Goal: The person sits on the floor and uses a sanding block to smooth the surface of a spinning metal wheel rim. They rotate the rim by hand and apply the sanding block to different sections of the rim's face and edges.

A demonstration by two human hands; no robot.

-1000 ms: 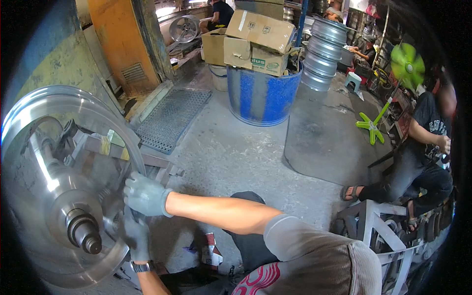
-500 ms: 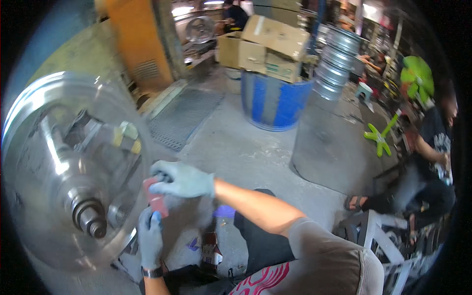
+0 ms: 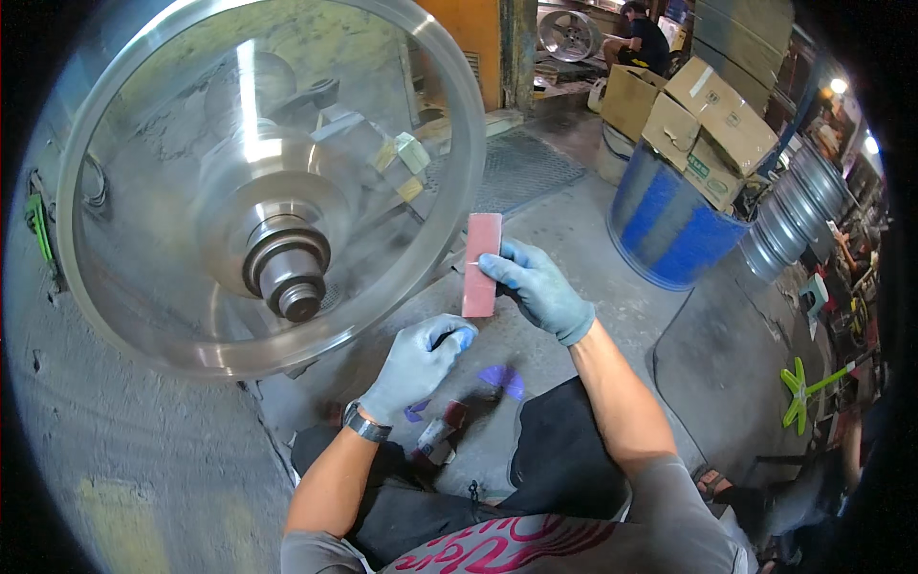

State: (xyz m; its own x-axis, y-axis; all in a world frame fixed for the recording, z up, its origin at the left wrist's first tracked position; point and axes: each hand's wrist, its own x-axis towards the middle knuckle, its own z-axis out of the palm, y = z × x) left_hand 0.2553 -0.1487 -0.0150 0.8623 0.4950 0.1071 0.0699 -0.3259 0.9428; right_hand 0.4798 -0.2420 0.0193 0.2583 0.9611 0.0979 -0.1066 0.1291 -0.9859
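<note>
My right hand [image 3: 545,287], in a grey glove with bluish fingertips, pinches a flat pink strip of sandpaper [image 3: 481,277] between thumb and fingers. The strip stands lengthwise just right of the wheel rim's edge. My left hand [image 3: 418,359], gloved alike, is curled closed just below the strip's lower end, apart from it; nothing shows in its fingers. At the left is a large metal wheel rim [image 3: 462,182], its inside smeared as if spinning, around a spindle [image 3: 293,282] with a threaded end.
A blue drum [image 3: 660,225] carries cardboard boxes [image 3: 722,115] at the back right. Beside it stand stacked metal rims [image 3: 789,215]. A green star-shaped base [image 3: 796,394] is at the far right. Between my knees lie a small can [image 3: 440,430] and purple pieces [image 3: 502,380]. Another person [image 3: 645,43] sits far back.
My view has turned left, so the wheel rim sits nearer the middle. The left hand has come away from the strip's lower end; the right hand still holds the strip, now more upright.
</note>
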